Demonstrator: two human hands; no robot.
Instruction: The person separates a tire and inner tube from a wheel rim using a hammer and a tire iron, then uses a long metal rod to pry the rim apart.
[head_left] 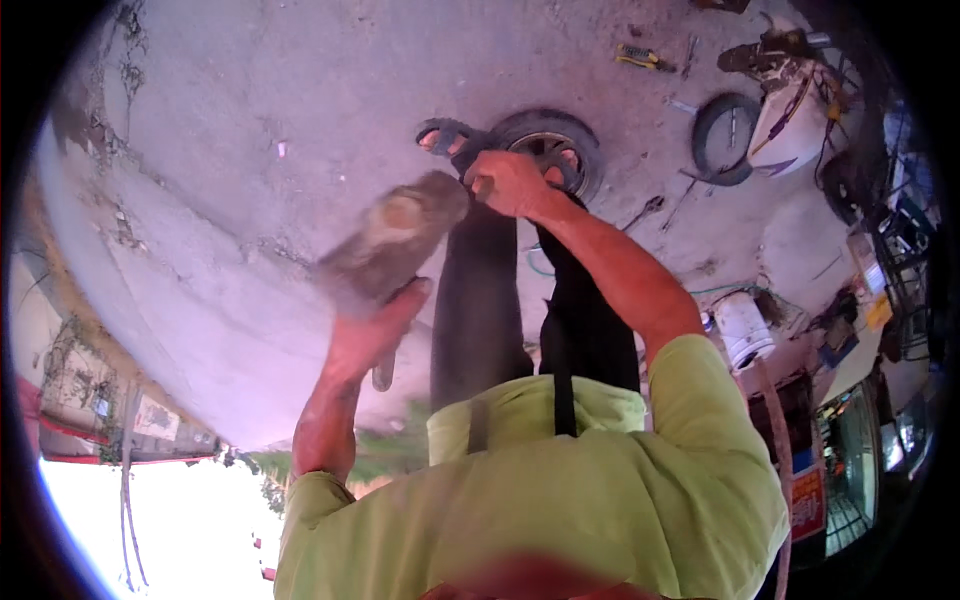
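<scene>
My left hand point(375, 325) is raised and wrapped round the handle of a hammer point(385, 240). Its big, worn head is smeared by motion, and the handle's end sticks out below my fist. Further forward, my right hand point(508, 183) is closed over the near side of a wheel point(595, 150). What its fingers hold, if anything, is hidden. The wheel lies flat on the ground with its tyre round a spoked rim. My sandalled feet are at the wheel, one at its left edge and the other over the rim.
Yellow-handled pliers point(645, 57) lie on the concrete ahead. A loose tyre point(703, 145) rests at the right, against a white container point(795, 125) with clutter on top. Nearer on the right stands a white bucket point(742, 330). Thin tools and a green hose are scattered between.
</scene>
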